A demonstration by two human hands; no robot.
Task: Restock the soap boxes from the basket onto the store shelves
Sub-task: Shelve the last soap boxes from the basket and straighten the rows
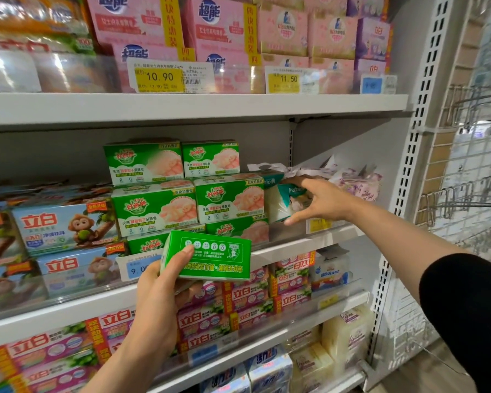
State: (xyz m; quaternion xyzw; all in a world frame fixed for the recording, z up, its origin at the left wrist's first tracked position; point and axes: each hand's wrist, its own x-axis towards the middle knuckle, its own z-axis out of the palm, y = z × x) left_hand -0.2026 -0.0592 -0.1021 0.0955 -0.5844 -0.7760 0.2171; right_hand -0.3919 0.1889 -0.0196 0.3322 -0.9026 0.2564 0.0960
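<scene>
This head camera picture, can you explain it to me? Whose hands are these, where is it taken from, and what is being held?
No machine here: a person wears a camera on the head, so you look forward and down at their own two hands. The left hand grips a green soap box, its printed back towards us. The right hand reaches to a white and teal packet on the middle shelf, beside stacked green soap boxes. Pink boxes and price tags sit on the shelf above.

Yellow price tag [160, 78] reads 10.90; the tag right of it [286, 80] 11.50; pink boxes [210, 21] above: 超能
</scene>
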